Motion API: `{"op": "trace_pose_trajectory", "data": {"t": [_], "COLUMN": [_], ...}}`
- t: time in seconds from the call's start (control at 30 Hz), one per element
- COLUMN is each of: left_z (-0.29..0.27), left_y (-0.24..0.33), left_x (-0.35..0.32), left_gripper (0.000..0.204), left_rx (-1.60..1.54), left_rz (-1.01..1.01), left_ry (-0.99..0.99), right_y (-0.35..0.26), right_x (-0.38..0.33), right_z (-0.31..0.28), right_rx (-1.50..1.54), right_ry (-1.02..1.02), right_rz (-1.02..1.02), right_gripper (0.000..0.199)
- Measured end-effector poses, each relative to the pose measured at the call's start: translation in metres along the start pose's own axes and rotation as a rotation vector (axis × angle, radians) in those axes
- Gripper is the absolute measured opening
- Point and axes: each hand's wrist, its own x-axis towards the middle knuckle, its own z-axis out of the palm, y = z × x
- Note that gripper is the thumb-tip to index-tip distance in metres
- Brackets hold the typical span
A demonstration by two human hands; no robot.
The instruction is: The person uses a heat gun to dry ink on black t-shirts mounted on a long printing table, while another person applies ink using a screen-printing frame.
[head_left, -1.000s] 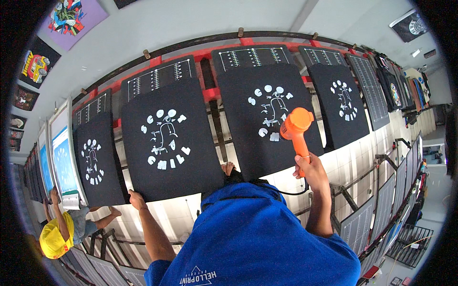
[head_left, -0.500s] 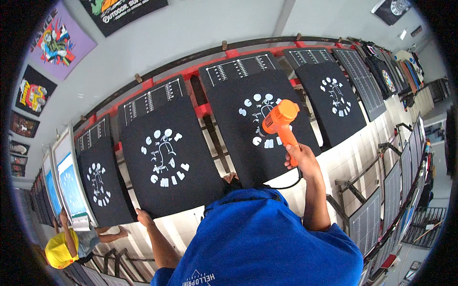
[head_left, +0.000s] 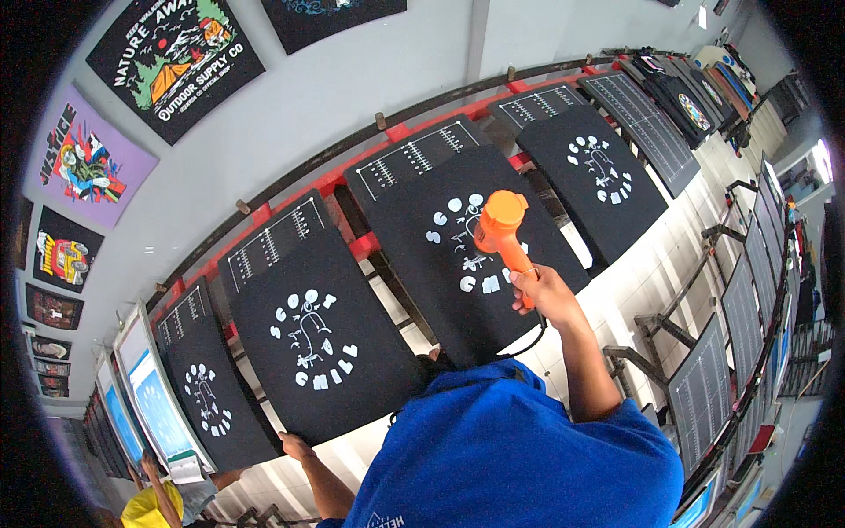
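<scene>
Orange heat gun (head_left: 504, 220) tilted over black fabric (head_left: 440, 255), dark nozzle toward white print. Writing: white lettering rings line drawing on each fabric piece I see; more lettering on wall posters (head_left: 176, 66) and blue shirt (head_left: 519, 449). Gun body smooth, black cord hanging below handle. Right hand (head_left: 547, 295) wrapped round handle. Left hand (head_left: 297, 446) at near-left corner of neighbouring fabric (head_left: 282, 387); fingers partly hidden, can't tell grip. Gun blocks part of print. Pale-framed screens (head_left: 157, 405), co-worker's yellow top (head_left: 151, 509) far left.
</scene>
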Motion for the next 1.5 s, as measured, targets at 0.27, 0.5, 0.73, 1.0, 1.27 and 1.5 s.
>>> {"op": "trace_pose_trajectory", "data": {"t": [0.27, 0.5, 0.73, 1.0, 1.27, 1.5], "left_z": [0.002, 0.001, 0.005, 0.004, 0.001, 0.005], "left_y": [-0.002, 0.014, 0.003, 0.003, -0.004, -0.006], "left_x": [0.003, -0.024, 0.001, 0.004, 0.006, 0.008], "left_gripper": [0.078, 0.076, 0.076, 0.076, 0.076, 0.077], "left_rx": [0.104, 0.176, 0.126, 0.105, 0.083, 0.028], "left_rz": [0.077, 0.142, 0.004, -0.031, 0.028, 0.028], "left_ry": [0.015, 0.047, 0.114, 0.057, 0.033, 0.097], "right_y": [-0.020, -0.024, -0.021, -0.019, -0.017, -0.014], "right_x": [0.020, 0.012, 0.028, 0.053, 0.066, 0.054], "right_z": [-0.006, -0.016, 0.000, 0.020, 0.014, 0.001], "right_rx": [-0.045, -0.093, -0.045, -0.009, 0.118, 0.097], "right_ry": [-0.065, -0.090, -0.099, 0.032, 0.052, 0.126], "right_rz": [0.024, 0.055, 0.015, -0.116, -0.121, -0.090], "right_gripper": [0.031, 0.034, 0.034, 0.028, 0.029, 0.030]}}
